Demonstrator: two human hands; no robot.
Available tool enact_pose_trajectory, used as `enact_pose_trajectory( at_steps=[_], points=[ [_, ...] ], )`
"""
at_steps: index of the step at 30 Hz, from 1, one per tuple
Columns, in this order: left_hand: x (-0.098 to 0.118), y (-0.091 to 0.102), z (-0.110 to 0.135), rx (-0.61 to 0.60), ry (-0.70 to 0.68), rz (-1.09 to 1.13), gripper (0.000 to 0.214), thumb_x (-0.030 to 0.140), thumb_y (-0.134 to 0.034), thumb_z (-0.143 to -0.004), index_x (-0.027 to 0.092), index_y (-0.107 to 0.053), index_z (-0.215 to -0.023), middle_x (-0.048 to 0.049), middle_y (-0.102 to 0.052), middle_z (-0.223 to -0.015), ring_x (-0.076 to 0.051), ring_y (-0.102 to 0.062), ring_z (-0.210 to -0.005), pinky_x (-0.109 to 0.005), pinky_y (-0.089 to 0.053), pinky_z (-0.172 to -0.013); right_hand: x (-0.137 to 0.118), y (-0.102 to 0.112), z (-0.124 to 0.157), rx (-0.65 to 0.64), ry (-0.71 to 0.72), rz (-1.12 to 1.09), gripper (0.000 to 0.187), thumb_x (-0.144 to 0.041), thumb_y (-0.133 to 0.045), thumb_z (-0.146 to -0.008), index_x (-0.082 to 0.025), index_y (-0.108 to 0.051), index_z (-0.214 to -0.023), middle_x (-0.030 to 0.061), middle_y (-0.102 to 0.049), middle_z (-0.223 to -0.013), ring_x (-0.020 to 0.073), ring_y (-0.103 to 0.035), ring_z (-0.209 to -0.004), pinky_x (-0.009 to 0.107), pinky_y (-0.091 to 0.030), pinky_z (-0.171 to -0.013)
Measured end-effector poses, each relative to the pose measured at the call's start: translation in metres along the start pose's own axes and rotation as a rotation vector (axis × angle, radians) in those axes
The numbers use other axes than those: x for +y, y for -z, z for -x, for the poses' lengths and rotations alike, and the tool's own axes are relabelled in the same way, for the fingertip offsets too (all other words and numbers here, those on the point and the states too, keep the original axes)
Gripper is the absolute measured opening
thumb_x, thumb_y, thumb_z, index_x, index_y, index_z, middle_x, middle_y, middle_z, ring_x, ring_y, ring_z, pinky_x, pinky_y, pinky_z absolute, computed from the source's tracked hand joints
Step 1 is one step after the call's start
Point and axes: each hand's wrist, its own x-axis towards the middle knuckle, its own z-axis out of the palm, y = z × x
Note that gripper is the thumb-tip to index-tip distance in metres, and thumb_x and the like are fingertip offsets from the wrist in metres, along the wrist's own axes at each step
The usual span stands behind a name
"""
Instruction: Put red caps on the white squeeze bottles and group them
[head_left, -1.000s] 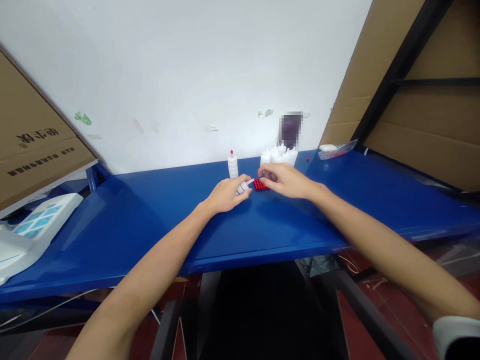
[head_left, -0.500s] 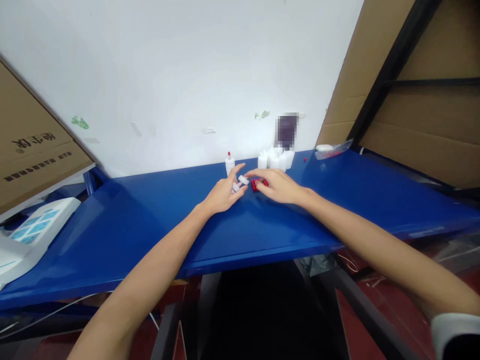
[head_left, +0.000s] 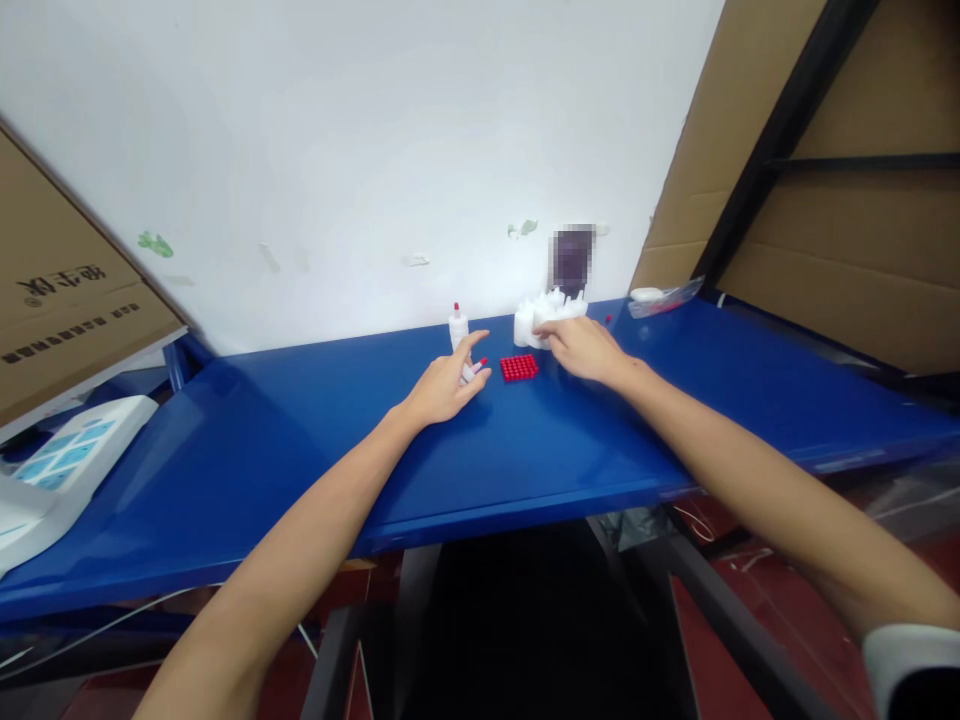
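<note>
**Reaching for white bottles at the back of the blue bench**

Resting on the blue bench [head_left: 300,440], the left hand [head_left: 442,385] is seen with its fingers loosely curled around a small white bottle with a red cap [head_left: 475,368], which is pinched between thumb and fingers; the forefinger is stretched out above it. The bottle is held low, just over the bench surface, with the red cap pointed toward the right.

The right hand [head_left: 581,348] is stretched farther back, and its fingertips are laid on a cluster of white bottles [head_left: 541,312] standing close to the wall. Whether one of them is actually gripped cannot be told, since the fingers are half closed and the contact is small in the view.

A small red tray of caps [head_left: 519,367] is set on the bench between the two hands, just right of the held bottle and apart from both hands. A single upright bottle with a red tip [head_left: 457,325] is placed behind the left hand, near the wall.

At the far left edge a white device with blue panels [head_left: 52,470] is seen, and a cardboard box [head_left: 60,310] is stacked above it.
</note>
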Motion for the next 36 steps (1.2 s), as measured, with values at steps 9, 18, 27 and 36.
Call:
enact_pose_trajectory(
  at_steps=[9, 18, 27, 36],
  points=[
    [-0.001, 0.000, -0.001, -0.016, -0.002, -0.067, 0.048, 0.040, -0.048, -0.098, 0.023, -0.047, -0.143, -0.0020, -0.068, -0.084, -0.015, -0.060, -0.065, -0.030, -0.045, -0.069, 0.000, -0.008, -0.001, -0.103, 0.007, 0.049, 0.048, -0.026, -0.043, -0.093, -0.019, -0.069, -0.132, 0.0123, -0.071, -0.128, 0.0319, -0.066, -0.114, 0.047, -0.050, -0.099],
    [0.002, 0.000, -0.001, -0.023, -0.011, -0.091, 0.041, 0.039, -0.048, -0.098, 0.023, -0.054, -0.136, -0.0016, -0.070, -0.085, -0.016, -0.063, -0.070, -0.029, -0.047, -0.072, 0.008, -0.013, -0.002, -0.084, 0.041, 0.048, 0.052, -0.019, -0.040, -0.092, -0.020, -0.064, -0.138, 0.0103, -0.066, -0.137, 0.0343, -0.061, -0.125, 0.050, -0.049, -0.101],
    [0.004, -0.001, 0.000, -0.022, -0.062, -0.086, 0.037, 0.036, -0.050, -0.096, 0.023, -0.053, -0.131, -0.0013, -0.069, -0.088, -0.017, -0.063, -0.071, -0.027, -0.044, -0.069, -0.039, -0.003, 0.017, 0.067, 0.439, -0.265, 0.034, -0.031, -0.041, -0.101, -0.019, -0.065, -0.123, 0.0092, -0.072, -0.119, 0.0237, -0.066, -0.105, 0.037, -0.049, -0.091],
    [0.013, -0.003, 0.002, -0.071, -0.100, -0.072, 0.015, 0.033, -0.056, -0.089, 0.022, -0.052, -0.099, 0.0006, -0.065, -0.082, -0.017, -0.058, -0.068, -0.027, -0.039, -0.064, -0.051, -0.018, 0.020, -0.131, 0.459, -0.328, 0.032, -0.047, -0.043, -0.103, -0.019, -0.054, -0.092, 0.0052, -0.064, -0.087, 0.0163, -0.055, -0.073, 0.029, -0.036, -0.066]
  ],
)
